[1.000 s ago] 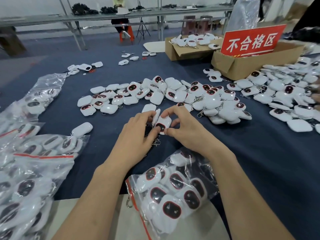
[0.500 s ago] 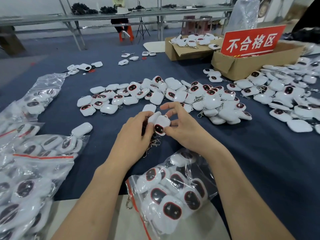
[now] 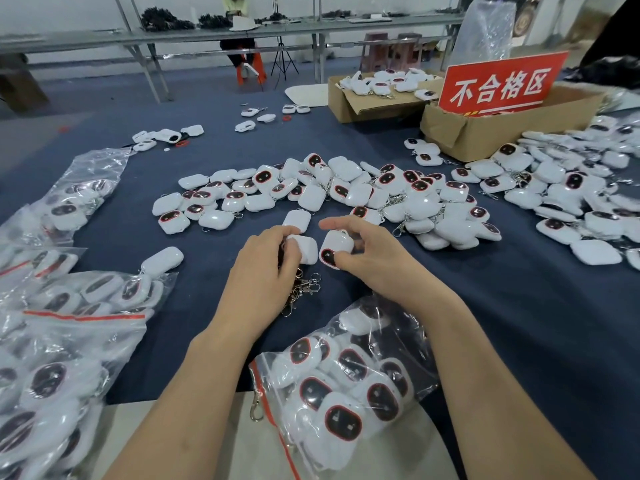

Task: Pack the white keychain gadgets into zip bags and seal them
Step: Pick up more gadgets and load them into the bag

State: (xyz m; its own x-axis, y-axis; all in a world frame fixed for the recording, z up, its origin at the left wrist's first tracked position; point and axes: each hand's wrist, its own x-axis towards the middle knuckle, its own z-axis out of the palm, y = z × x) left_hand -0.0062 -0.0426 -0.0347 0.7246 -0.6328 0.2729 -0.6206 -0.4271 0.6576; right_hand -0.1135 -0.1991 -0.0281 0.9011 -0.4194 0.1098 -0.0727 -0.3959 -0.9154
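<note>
Since the filled zip bag (image 3: 346, 386) lies nearest, its red-strip mouth at the tabletop (image 3: 519, 323) edge w/ a clip (image 3: 256, 412) poking out, it's prob. not sealed yet. Just beyond, left hand (image 3: 263, 268) grips several gadgets (image 3: 306, 249), clips (image 3: 303, 289) dangling below, likely batching a count; right hand (image 3: 367, 258) pinches one more gadget (image 3: 334, 249) beside them. Loose pile (image 3: 346, 192) waits further back, cardboard box (image 3: 485, 133) w/ red sign (image 3: 502, 84) farthest.

The left hand (image 3: 263, 271) grips a white gadget (image 3: 306, 249); the right hand (image 3: 370, 261) pinches a dark-faced gadget (image 3: 334, 251) beside it, over the blue surface (image 3: 519, 306). A filled zip bag (image 3: 346, 393) lies nearer.
</note>
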